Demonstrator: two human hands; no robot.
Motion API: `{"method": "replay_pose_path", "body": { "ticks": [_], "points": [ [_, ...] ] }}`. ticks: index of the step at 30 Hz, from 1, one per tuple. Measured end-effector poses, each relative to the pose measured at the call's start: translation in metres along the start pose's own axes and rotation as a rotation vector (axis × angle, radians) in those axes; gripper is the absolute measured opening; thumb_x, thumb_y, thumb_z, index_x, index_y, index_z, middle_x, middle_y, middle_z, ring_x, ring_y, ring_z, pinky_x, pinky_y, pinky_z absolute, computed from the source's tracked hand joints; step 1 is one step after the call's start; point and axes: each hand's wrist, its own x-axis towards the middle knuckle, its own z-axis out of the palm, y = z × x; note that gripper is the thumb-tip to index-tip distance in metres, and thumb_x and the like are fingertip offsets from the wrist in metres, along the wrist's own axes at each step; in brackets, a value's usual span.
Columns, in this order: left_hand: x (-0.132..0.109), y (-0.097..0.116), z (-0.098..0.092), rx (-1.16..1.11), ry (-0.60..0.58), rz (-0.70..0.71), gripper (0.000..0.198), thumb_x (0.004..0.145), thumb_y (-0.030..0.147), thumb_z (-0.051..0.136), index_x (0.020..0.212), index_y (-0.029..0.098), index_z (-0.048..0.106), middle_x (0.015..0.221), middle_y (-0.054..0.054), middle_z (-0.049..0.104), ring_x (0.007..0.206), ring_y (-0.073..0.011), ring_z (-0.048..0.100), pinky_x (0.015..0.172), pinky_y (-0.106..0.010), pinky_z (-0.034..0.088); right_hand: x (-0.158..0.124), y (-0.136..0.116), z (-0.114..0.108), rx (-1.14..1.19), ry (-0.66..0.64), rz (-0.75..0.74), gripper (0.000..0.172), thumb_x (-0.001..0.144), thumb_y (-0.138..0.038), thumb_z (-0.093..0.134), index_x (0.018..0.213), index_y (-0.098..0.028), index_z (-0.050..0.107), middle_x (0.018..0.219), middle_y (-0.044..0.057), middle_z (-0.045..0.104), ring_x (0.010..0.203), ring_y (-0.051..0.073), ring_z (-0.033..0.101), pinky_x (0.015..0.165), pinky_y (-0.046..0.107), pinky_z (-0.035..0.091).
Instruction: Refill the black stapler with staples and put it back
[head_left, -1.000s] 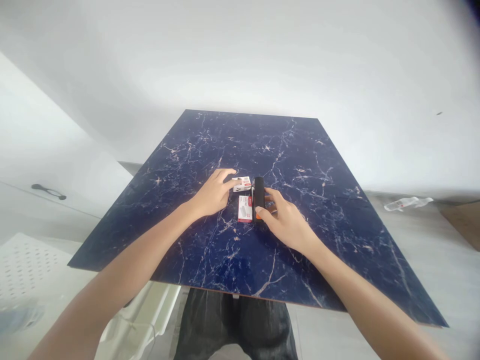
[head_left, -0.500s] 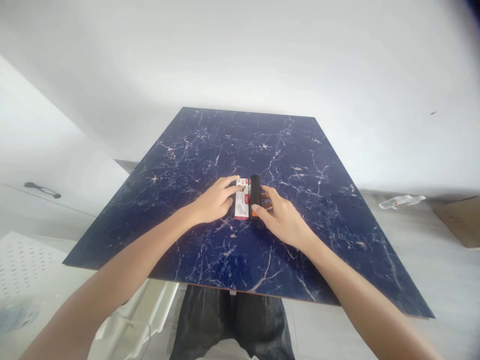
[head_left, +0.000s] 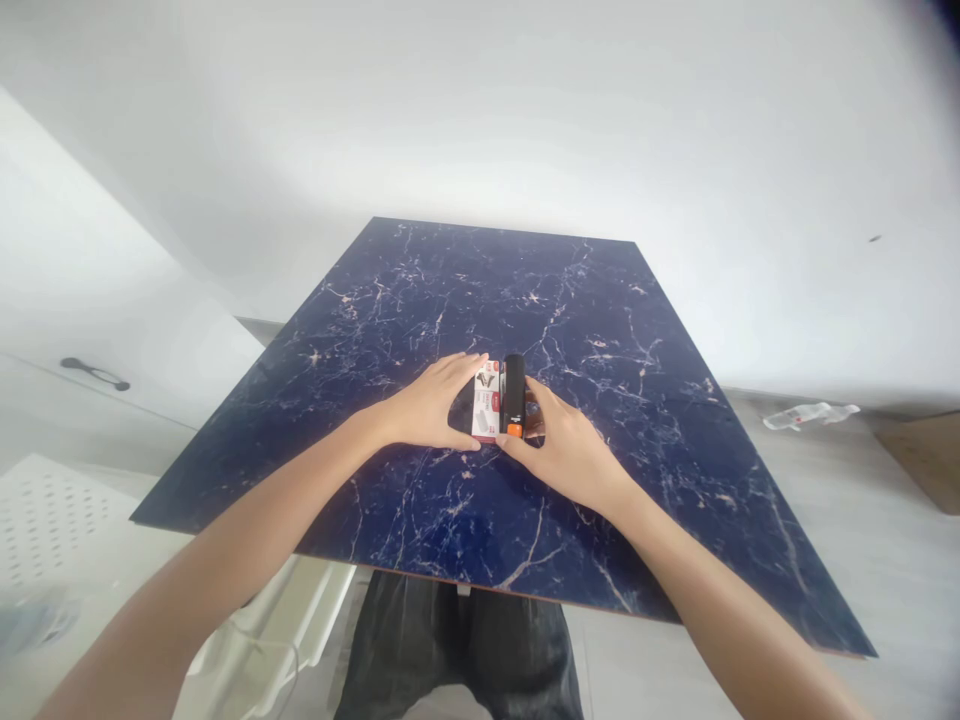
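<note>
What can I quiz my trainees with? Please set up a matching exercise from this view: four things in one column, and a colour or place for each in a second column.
Things:
1. left hand
2. black stapler
3. white-and-red box
4. marble-patterned slab

Descriptions:
A. dark blue with pale veins
B. between the left hand and the stapler
C. black with an orange end
D. cupped at the box's left side

Pairs: 1-D, 2-C, 3-B, 4-A

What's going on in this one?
A person is working with both bare hands over a dark blue marble-patterned board. The left hand curves around a small red-and-white box, and the right hand curves around a black stapler-like object with an orange end. The box and the object sit side by side between the hands, very close together. Whether either hand has a firm grip is hard to tell.
</note>
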Motion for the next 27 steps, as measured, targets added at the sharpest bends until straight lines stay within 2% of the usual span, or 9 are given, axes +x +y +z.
{"method": "replay_pose_path", "body": {
  "ticks": [3, 7, 11, 14, 18, 23, 27],
  "points": [
    [0.002, 0.002, 0.0, -0.017, 0.0, -0.015, 0.127, 0.071, 0.053, 0.089, 0.169, 0.024, 0.015, 0.172, -0.019, 0.029, 0.157, -0.0451, 0.031, 0.125, -0.066, 0.033, 0.0, -0.003, 0.0, -0.007, -0.008, 0.013, 0.065, 0.087, -0.029, 0.071, 0.148, -0.025, 0.049, 0.113, 0.008, 0.077, 0.086, 0.027, 0.077, 0.076, 0.042, 0.063],
    [0.006, 0.004, 0.0, -0.016, 0.028, -0.01, 0.125, 0.07, 0.056, 0.089, 0.169, 0.025, 0.019, 0.17, -0.019, 0.034, 0.154, -0.0456, 0.037, 0.123, -0.065, 0.036, 0.0, -0.006, 0.0, -0.03, 0.013, 0.05, 0.063, 0.085, -0.026, 0.071, 0.145, -0.026, 0.052, 0.105, 0.004, 0.078, 0.079, 0.025, 0.076, 0.072, 0.038, 0.06],
    [0.029, 0.003, 0.006, -0.003, 0.055, 0.023, 0.123, 0.069, 0.058, 0.087, 0.168, 0.022, 0.023, 0.168, -0.02, 0.037, 0.153, -0.0451, 0.038, 0.124, -0.064, 0.033, 0.004, 0.002, -0.006, -0.104, 0.079, 0.103, 0.056, 0.083, -0.027, 0.07, 0.138, -0.025, 0.058, 0.103, 0.005, 0.079, 0.08, 0.025, 0.075, 0.072, 0.037, 0.058],
    [0.067, 0.005, 0.017, 0.016, 0.059, 0.06, 0.125, 0.067, 0.061, 0.086, 0.167, 0.018, 0.024, 0.167, -0.021, 0.039, 0.152, -0.0445, 0.039, 0.125, -0.063, 0.031, 0.013, 0.019, -0.021, -0.168, 0.137, 0.205, 0.052, 0.08, -0.03, 0.071, 0.131, -0.024, 0.064, 0.102, 0.006, 0.08, 0.081, 0.027, 0.075, 0.073, 0.037, 0.057],
    [0.141, 0.014, 0.04, 0.017, 0.043, 0.123, 0.125, 0.07, 0.07, 0.079, 0.167, 0.012, 0.024, 0.167, -0.023, 0.037, 0.154, -0.0427, 0.036, 0.127, -0.057, 0.029, 0.026, 0.061, -0.056, -0.261, 0.234, 0.383, 0.05, 0.075, -0.034, 0.073, 0.124, -0.024, 0.071, 0.105, 0.008, 0.08, 0.091, 0.03, 0.076, 0.082, 0.039, 0.056],
    [0.237, 0.048, 0.079, -0.019, 0.058, 0.185, 0.125, 0.071, 0.071, 0.077, 0.167, 0.013, 0.023, 0.166, -0.021, 0.041, 0.151, -0.0396, 0.042, 0.126, -0.052, 0.029, 0.022, 0.126, -0.114, -0.329, 0.356, 0.524, 0.048, 0.073, -0.034, 0.07, 0.119, -0.021, 0.075, 0.111, 0.01, 0.08, 0.103, 0.033, 0.073, 0.089, 0.042, 0.054],
    [0.287, 0.079, 0.104, -0.038, 0.037, 0.261, 0.126, 0.071, 0.073, 0.075, 0.167, 0.012, 0.022, 0.165, -0.021, 0.041, 0.151, -0.0401, 0.04, 0.126, -0.052, 0.027, 0.006, 0.165, -0.148, -0.263, 0.458, 0.622, 0.045, 0.072, -0.034, 0.07, 0.113, -0.019, 0.078, 0.107, 0.009, 0.08, 0.101, 0.03, 0.073, 0.087, 0.039, 0.053]
  ]
}}
